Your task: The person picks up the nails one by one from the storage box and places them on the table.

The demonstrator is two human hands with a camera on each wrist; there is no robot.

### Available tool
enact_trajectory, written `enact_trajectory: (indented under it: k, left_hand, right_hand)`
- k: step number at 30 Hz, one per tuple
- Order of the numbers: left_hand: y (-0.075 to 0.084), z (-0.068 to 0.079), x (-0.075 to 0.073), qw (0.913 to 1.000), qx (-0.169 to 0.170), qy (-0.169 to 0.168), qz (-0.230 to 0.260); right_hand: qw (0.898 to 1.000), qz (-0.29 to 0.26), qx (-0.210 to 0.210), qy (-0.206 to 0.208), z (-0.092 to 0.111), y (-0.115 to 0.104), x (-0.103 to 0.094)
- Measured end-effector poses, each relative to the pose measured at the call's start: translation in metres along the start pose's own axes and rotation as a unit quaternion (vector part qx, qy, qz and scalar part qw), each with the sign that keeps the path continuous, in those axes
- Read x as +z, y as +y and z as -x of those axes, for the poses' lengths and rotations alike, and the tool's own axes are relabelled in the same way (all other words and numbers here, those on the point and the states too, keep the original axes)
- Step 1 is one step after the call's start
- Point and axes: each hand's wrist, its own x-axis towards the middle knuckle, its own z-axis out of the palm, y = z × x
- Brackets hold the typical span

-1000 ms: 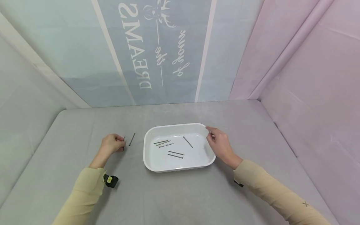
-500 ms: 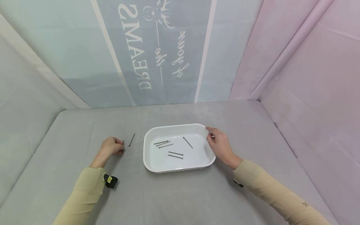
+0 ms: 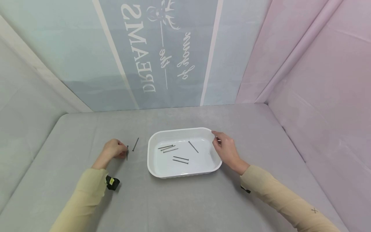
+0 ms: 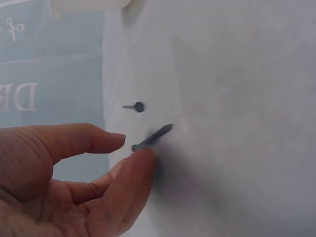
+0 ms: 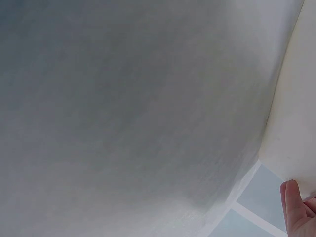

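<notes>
In the head view my left hand (image 3: 114, 149) is over the left of the table, with a nail (image 3: 127, 153) at its fingertips. The left wrist view has this dark nail (image 4: 155, 136) against the tip of the nearest digit, while the upper digit stands apart from it. A second nail (image 3: 135, 144) lies on the table just right of this hand. My right hand (image 3: 228, 149) grips the far right corner of a white tray (image 3: 185, 175). Inside the tray, several nails (image 3: 181, 158) lie scattered. In the right wrist view, the fingers (image 5: 293, 207) meet the tray's wall (image 5: 296, 133).
Grey cloth covers the table (image 3: 179, 206). At the back hangs a blue-grey curtain (image 3: 185, 93) with mirrored lettering, and pale fabric walls (image 3: 324, 96) stand at the sides. A small black wrist camera (image 3: 113, 183) sits under the left cuff.
The nail at the left hand's fingertips has come slightly nearer the body, and the hand has turned a little. The right hand, the tray and the nails inside stay put.
</notes>
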Motion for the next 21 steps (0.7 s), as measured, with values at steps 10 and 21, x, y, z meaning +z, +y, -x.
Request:
enact_trajectory:
  k: [10, 21]
  left_hand:
    - [0.017, -0.003, -0.012, 0.9999, -0.008, 0.009, -0.006]
    - [0.033, -0.001, -0.018, 0.9990, 0.014, 0.011, -0.042]
  right_hand:
    - [1.000, 0.006, -0.007, 0.002, 0.000, 0.001, 0.001]
    - [1.000, 0.005, -0.002, -0.001, -0.001, 0.000, 0.000]
